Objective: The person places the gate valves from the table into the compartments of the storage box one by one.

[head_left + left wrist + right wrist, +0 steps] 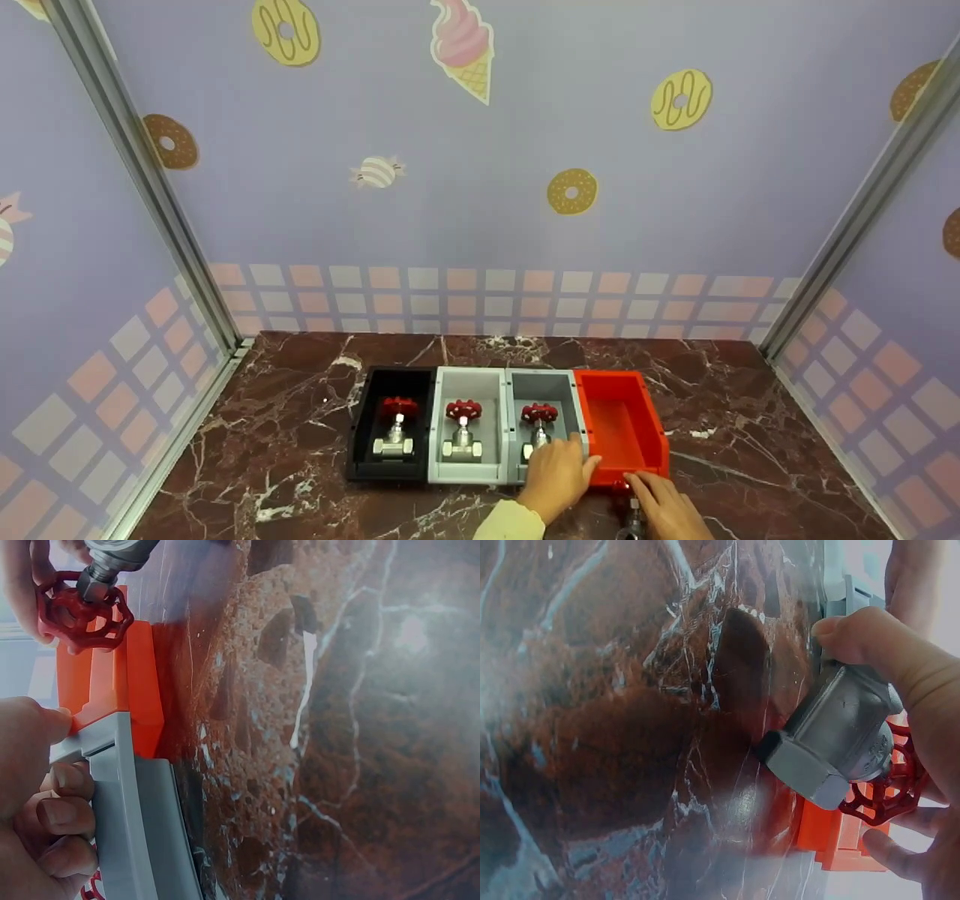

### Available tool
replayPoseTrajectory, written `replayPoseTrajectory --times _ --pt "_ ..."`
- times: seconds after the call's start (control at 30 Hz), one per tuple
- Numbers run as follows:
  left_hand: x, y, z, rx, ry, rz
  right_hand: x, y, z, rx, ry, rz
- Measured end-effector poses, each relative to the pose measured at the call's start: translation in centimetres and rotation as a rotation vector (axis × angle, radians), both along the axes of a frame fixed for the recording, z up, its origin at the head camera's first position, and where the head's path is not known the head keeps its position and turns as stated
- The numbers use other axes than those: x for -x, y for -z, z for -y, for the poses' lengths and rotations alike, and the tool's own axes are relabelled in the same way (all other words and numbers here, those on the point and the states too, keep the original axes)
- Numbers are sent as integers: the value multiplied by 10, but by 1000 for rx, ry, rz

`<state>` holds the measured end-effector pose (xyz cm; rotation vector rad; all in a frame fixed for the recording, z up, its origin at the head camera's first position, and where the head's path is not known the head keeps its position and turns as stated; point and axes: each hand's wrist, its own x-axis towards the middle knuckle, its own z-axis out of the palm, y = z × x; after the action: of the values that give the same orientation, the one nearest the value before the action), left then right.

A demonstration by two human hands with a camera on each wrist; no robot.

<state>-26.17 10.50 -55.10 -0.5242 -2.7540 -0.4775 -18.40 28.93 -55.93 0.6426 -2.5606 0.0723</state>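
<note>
My left hand (pixel 555 472) is at the front right corner of the grey bin (pixel 541 384). In the left wrist view its curled fingers (pixel 66 816) grip the bin's front edge, and its thumb reaches the join with the red bin (pixel 651 420). Just in front of the red bin, my right hand (pixel 667 506) holds a metal valve (pixel 832 739) with a red handwheel (pixel 84 613). The right thumb (pixel 862 634) lies by the valve body, and the other fingers are around the handwheel side. No valve shows inside the red bin.
To the left stand a white bin (pixel 491 390) and a black bin (pixel 365 420), joined in the same row. The black, white and grey bins each hold a red-wheeled valve. The marble-patterned tabletop (pixel 285 420) meets patterned walls (pixel 480 225) behind and at both sides.
</note>
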Motion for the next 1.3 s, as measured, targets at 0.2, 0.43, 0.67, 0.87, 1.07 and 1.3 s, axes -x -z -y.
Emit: replayPoseTrajectory --times 0.2,0.43,0.67,0.87,1.07,1.3 --pt "0 1 0 0 1 -9 -1 -1 0 35 -9 -1" --pt "-1 1 1 2 -4 -14 1 -8 -3 58 -82 -45" --pt "-1 0 2 11 -3 -14 11 -13 -12 88 -176 -161" --pt "-1 0 2 14 -10 -4 13 -19 -11 123 -155 -145" --pt "-1 1 1 16 -10 -7 11 -28 -7 128 -90 -86" --pt "-2 3 1 13 -6 -31 16 -36 -3 181 -56 -49"
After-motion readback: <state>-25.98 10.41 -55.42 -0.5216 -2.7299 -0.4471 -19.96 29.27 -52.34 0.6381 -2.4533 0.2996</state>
